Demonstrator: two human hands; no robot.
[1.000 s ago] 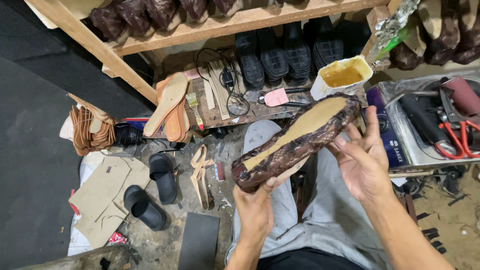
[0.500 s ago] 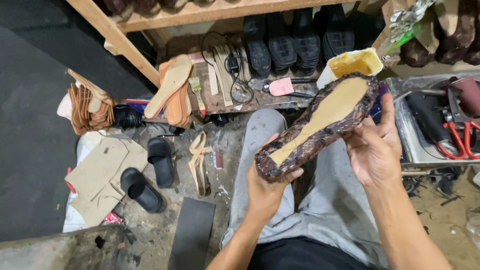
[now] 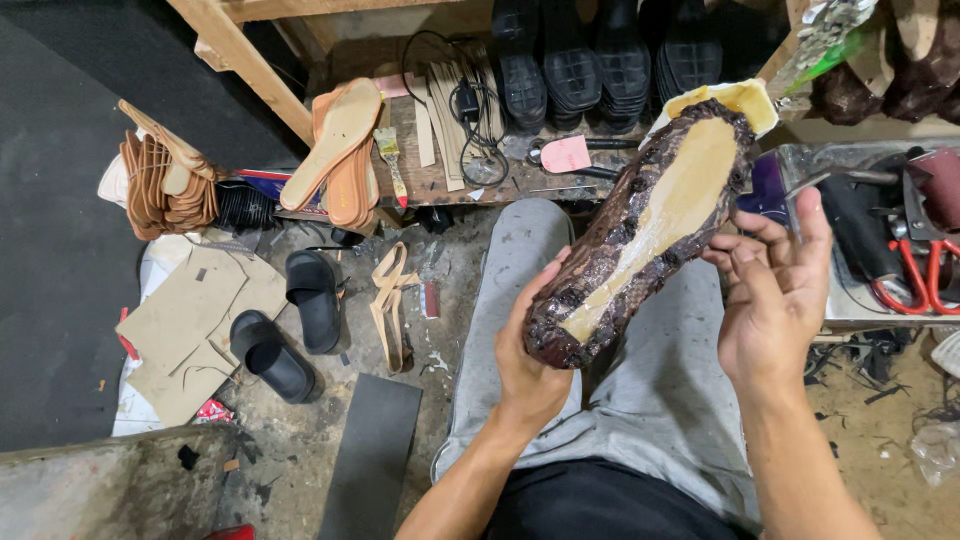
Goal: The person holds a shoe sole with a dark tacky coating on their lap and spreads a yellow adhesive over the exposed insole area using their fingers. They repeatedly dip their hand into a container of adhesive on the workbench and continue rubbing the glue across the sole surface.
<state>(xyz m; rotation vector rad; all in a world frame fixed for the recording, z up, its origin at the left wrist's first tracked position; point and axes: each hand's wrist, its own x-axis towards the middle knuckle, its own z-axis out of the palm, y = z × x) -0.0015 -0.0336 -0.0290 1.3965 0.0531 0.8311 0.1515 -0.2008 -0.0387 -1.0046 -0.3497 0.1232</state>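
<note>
The shoe upper (image 3: pixel 640 235), dark brown and stretched bottom-up over a form, is held over the person's lap, above the grey trousers (image 3: pixel 640 400). Its tan insole faces the camera; the dark leather edge is folded in and puckered all around it.

The left hand (image 3: pixel 530 355) is clamped on the heel end from below, thumb up against the near side. The right hand (image 3: pixel 775 300) is open, fingers spread, its fingertips touching the side of the shoe near the middle; it is not closed on anything.

Judgement: the step in hand looks like inspection or pressing-down of the folded leather edge along the insole. A further press would call for a firm hold at the heel and fingertip pressure kept on the folded margin, off the bare insole.

Containers: a pale yellow tub (image 3: pixel 745 100) sits behind the toe of the shoe at the front edge of the low wooden bench (image 3: pixel 440 180); its contents are hidden by the shoe. A metal tray (image 3: pixel 850 165) at the right holds red-handled pliers (image 3: pixel 915 280) and dark tools, not clearly told apart.

On the bench lie tan soles (image 3: pixel 335 150), a brush (image 3: pixel 390 160) and a black cable. Two black sandals (image 3: pixel 290 325) lie on the floor at the left, beside cardboard pieces.
</note>
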